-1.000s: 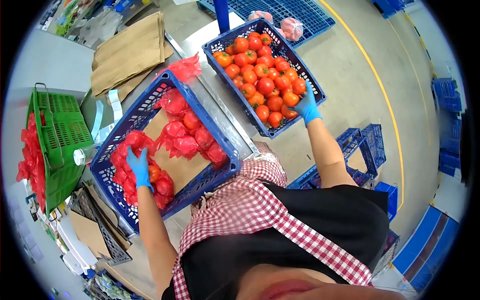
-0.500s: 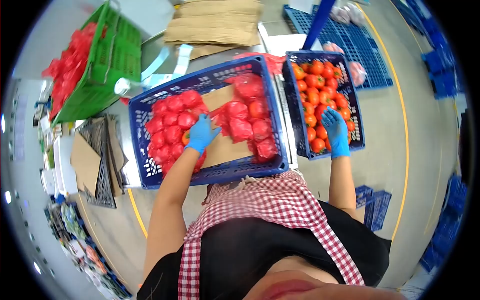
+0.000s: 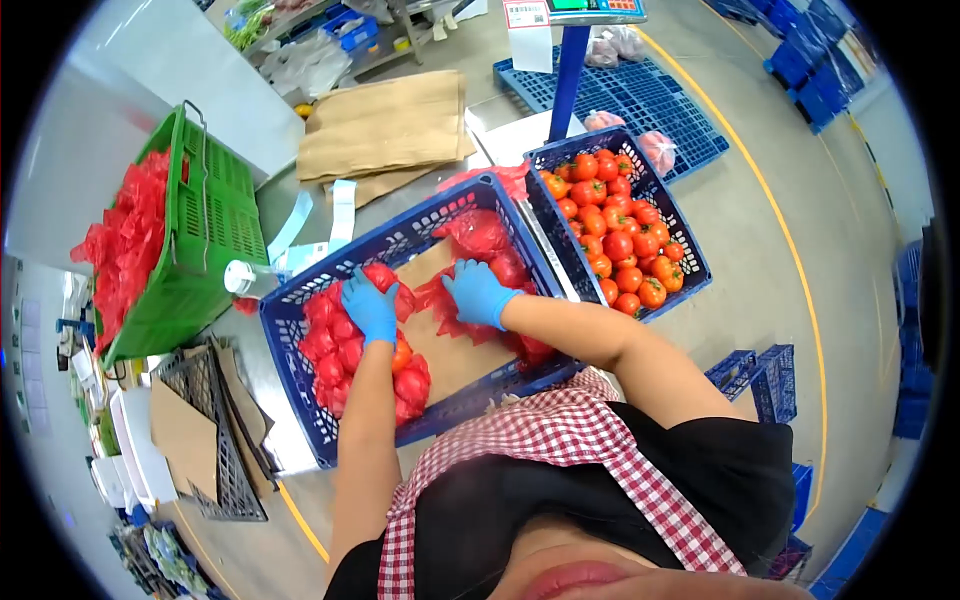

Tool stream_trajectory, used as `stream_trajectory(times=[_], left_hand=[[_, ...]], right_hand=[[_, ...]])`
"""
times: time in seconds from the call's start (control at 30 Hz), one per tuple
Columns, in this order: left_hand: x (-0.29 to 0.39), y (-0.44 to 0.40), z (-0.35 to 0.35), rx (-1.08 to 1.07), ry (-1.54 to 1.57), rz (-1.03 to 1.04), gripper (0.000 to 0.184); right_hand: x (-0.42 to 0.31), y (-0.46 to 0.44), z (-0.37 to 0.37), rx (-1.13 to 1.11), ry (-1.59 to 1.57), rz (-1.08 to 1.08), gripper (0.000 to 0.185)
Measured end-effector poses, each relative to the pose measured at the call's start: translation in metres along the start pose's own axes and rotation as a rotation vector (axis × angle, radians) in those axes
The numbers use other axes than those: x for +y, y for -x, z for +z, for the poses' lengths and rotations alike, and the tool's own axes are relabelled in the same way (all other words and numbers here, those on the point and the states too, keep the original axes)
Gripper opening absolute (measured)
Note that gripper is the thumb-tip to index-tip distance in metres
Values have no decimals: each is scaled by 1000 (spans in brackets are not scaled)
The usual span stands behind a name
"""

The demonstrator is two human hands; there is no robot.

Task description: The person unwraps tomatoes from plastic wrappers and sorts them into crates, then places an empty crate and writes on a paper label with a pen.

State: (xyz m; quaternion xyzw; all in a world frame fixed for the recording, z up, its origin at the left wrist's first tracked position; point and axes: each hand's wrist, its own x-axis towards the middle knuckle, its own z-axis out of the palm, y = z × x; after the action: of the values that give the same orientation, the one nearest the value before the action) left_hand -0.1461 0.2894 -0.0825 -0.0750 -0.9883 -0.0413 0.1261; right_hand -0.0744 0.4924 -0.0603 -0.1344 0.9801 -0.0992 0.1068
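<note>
A blue crate (image 3: pixel 412 425) lined with brown cardboard (image 3: pixel 452 372) holds tomatoes in red bags, in a left group (image 3: pixel 335 350) and a right group (image 3: pixel 478 232). My left hand (image 3: pixel 370 308), in a blue glove, rests on the left group with its fingers spread. My right hand (image 3: pixel 478 293), gloved too, lies over the right group beside loose red film, its fingers apart. Both palms are hidden. To the right stands a smaller blue crate (image 3: pixel 692 282) of loose red tomatoes (image 3: pixel 618 243).
A green crate (image 3: pixel 215 215) of red bags (image 3: pixel 135 235) stands at left. Brown cardboard sheets (image 3: pixel 380 125) lie beyond the crate, near label strips (image 3: pixel 342 215) and a clear container (image 3: pixel 248 278). A scale display on a blue post (image 3: pixel 570 85) rises behind the tomato crate.
My right hand has moved left from the loose tomatoes to the bagged ones in the large crate. My left hand has shifted onto bags farther back. The camera view has turned.
</note>
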Motion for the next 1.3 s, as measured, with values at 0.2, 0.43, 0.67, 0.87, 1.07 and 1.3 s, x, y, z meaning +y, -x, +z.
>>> stream_trajectory(times=[0.2,0.43,0.67,0.87,1.07,1.3], left_hand=[[-12,14,0,-212,88,160,79],[16,26,50,-168,771,276,58],[-7,-7,11,-253,1675,-581,18],[-80,-9,-82,-357,898,-294,36],[-66,80,-80,-459,220,355,79],[-52,111,-101,-740,160,143,91]], right_hand=[[-20,3,24,-53,-77,-181,23],[-32,6,37,274,-489,-163,15],[43,9,-71,645,-1049,367,28],[10,51,-74,174,-94,66,46],[-7,43,-27,-113,178,-84,38],[-11,75,22,-61,681,-173,16]])
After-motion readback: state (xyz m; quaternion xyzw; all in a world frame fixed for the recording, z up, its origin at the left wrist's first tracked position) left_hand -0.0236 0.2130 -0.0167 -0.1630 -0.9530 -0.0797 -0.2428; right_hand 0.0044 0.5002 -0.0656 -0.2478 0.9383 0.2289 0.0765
